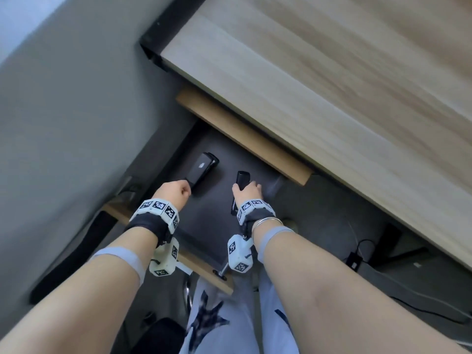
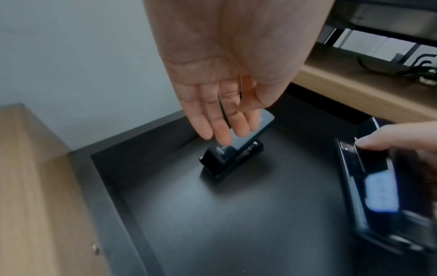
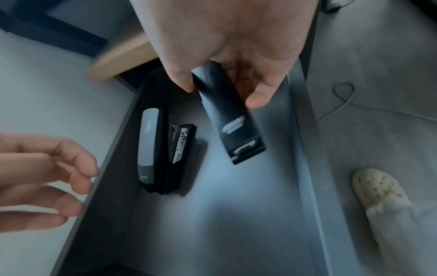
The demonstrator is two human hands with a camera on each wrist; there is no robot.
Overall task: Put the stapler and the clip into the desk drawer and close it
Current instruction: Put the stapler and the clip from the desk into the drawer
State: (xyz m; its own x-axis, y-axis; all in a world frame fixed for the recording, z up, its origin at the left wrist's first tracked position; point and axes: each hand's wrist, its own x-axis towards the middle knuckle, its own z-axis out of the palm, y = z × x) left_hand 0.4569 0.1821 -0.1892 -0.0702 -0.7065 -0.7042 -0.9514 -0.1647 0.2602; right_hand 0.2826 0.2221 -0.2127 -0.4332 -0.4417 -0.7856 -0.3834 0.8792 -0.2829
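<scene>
The dark drawer (image 1: pixel 212 215) stands pulled out under the wooden desk (image 1: pixel 332 85). A black stapler (image 1: pixel 201 171) with a grey top lies on the drawer floor near the left wall, also seen in the wrist views (image 2: pixel 234 155) (image 3: pixel 160 149). My left hand (image 1: pixel 173 192) hovers just behind the stapler with relaxed fingers (image 2: pixel 212 115) and holds nothing. My right hand (image 1: pixel 246 191) grips a long black clip (image 1: pixel 242 178) between thumb and fingers (image 3: pixel 257 100), its far end tilted down just above the drawer floor (image 3: pixel 212 224).
The drawer's wooden front (image 1: pixel 204 273) with a metal knob is close to my legs. A grey wall runs along the left. Cables (image 1: pixel 357 251) lie on the floor under the desk, and a pale shoe (image 3: pixel 376 186) is right of the drawer.
</scene>
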